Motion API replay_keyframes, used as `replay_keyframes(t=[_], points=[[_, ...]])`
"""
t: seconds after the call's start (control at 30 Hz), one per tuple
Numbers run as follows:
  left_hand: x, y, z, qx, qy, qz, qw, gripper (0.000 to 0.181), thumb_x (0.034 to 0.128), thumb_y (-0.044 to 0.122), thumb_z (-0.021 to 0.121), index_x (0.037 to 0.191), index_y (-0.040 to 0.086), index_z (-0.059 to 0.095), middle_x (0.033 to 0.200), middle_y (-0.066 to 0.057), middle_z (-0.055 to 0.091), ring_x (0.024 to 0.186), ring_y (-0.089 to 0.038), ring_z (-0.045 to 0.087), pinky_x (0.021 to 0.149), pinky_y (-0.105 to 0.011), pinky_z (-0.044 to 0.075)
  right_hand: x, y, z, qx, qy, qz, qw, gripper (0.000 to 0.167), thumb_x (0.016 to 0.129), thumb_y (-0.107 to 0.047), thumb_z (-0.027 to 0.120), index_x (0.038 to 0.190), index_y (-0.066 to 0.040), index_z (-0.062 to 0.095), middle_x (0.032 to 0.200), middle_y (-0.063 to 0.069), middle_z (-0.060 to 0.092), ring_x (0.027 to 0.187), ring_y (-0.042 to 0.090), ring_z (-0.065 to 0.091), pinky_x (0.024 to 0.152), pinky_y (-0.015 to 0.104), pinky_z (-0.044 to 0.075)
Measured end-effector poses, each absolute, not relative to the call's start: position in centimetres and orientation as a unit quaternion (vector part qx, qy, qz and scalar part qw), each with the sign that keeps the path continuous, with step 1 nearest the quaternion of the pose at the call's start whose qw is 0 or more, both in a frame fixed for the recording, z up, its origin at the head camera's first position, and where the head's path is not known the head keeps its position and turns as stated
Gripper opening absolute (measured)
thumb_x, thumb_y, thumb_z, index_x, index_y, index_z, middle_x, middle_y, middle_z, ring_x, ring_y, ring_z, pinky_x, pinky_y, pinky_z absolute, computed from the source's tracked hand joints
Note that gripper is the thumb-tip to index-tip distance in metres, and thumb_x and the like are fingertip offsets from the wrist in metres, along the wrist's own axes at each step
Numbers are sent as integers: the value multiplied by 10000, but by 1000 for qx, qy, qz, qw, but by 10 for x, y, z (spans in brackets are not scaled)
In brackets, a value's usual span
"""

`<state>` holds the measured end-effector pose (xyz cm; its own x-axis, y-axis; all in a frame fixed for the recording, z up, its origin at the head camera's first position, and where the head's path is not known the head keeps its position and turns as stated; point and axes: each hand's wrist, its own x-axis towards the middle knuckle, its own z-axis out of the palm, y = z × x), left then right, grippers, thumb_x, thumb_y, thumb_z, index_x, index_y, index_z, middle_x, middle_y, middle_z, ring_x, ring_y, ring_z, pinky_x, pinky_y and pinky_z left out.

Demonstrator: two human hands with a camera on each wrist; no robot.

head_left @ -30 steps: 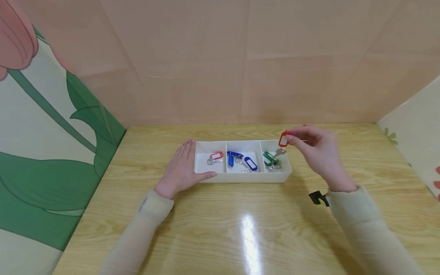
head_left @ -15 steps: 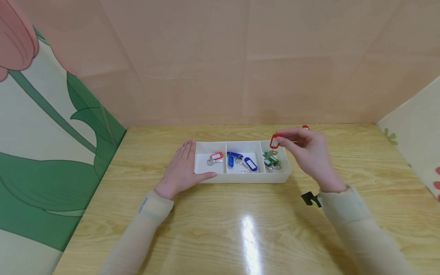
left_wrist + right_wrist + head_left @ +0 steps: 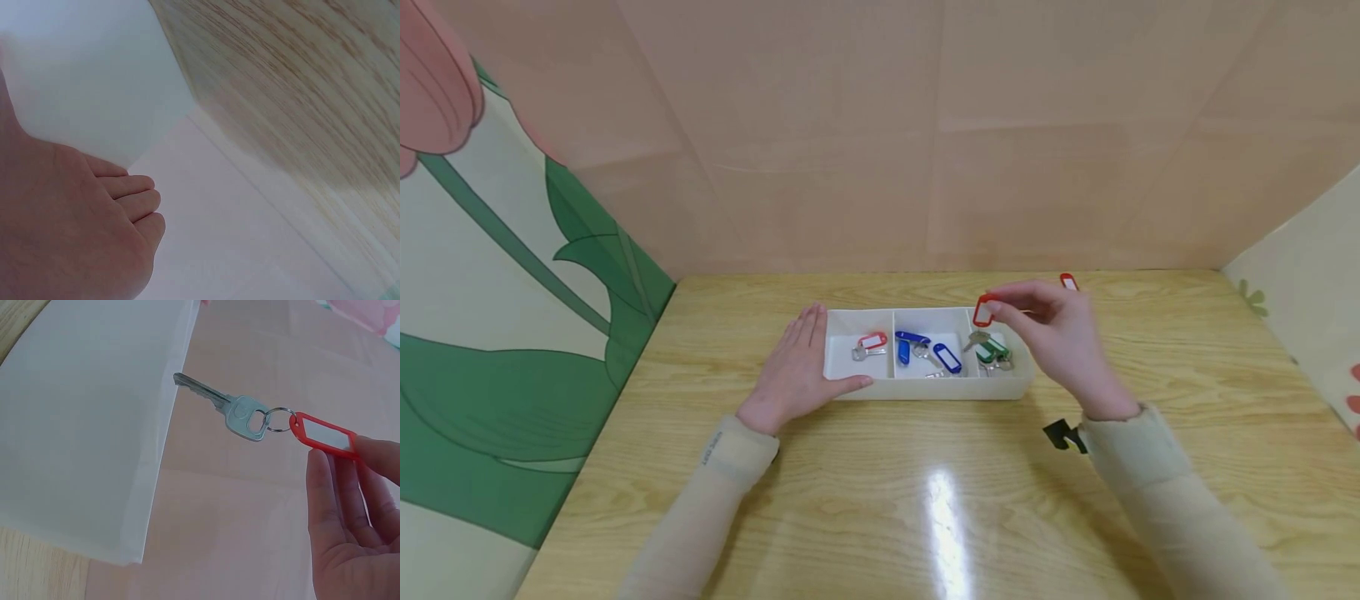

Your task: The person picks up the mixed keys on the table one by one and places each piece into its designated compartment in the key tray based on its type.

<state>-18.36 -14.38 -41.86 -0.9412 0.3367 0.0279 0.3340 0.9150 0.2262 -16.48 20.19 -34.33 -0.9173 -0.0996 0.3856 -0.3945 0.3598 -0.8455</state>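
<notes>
My right hand (image 3: 1060,346) pinches a red key tag (image 3: 325,436) between thumb and fingers. From its ring hangs a silver key (image 3: 245,417), over the divider between the middle and right compartments in the head view. Below is a white three-compartment box (image 3: 932,389). A red-tagged key (image 3: 872,341) lies in the left compartment. Several blue key tags (image 3: 947,357) with keys are in the middle one, and green key tags (image 3: 992,347) with keys in the right one. My left hand (image 3: 793,367) rests against the box's left end, fingers straight, thumb along the front rim.
Another red key tag (image 3: 1069,282) lies on the wooden table (image 3: 850,500) behind my right hand, partly hidden by it. A pinkish-tan wall (image 3: 820,167) rises at the table's back edge. A painted flower panel (image 3: 497,375) stands on the left.
My right hand has moved left with the red-tagged key, from the box's right end to the divider. More of the red tag behind it shows now. My left hand has stayed put.
</notes>
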Motion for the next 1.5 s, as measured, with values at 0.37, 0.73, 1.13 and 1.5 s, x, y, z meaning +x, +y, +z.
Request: replay_keyframes(t=[0.37, 0.73, 1.13, 1.5], points=[[-183, -144, -419, 172, 978, 118, 4, 1314, 801, 907, 454, 1602, -52, 47, 1681, -196, 55, 1546, -281, 33, 1237, -391, 54, -165, 191, -343, 150, -815, 548, 111, 198, 962, -157, 738, 1137, -69, 765, 1052, 67, 750, 904, 179, 706, 770, 226, 575], [-183, -144, -418, 166, 978, 123, 10, 1316, 800, 908, 453, 1605, -42, 28, 1684, -185, 33, 1546, -274, 20, 1237, -383, 42, -168, 181, -344, 173, -805, 557, 110, 181, 962, -143, 737, 1127, -78, 772, 1051, 59, 753, 893, 194, 712, 778, 247, 586], [-184, -144, -418, 174, 977, 124, 0, 1309, 806, 898, 466, 1600, -58, 55, 1679, -201, 63, 1545, -281, 43, 1238, -394, 59, -171, 165, -344, 185, -793, 573, 94, 177, 964, -141, 735, 1118, -59, 766, 1047, 72, 748, 898, 220, 709, 790, 259, 585], [-184, -144, -417, 173, 977, 122, 5, 1296, 815, 885, 476, 1601, -58, 61, 1681, -196, 62, 1545, -284, 44, 1238, -399, 62, -176, 151, -350, 194, -790, 576, 84, 166, 972, -150, 726, 1110, -67, 766, 1052, 40, 747, 918, 194, 699, 804, 252, 579]])
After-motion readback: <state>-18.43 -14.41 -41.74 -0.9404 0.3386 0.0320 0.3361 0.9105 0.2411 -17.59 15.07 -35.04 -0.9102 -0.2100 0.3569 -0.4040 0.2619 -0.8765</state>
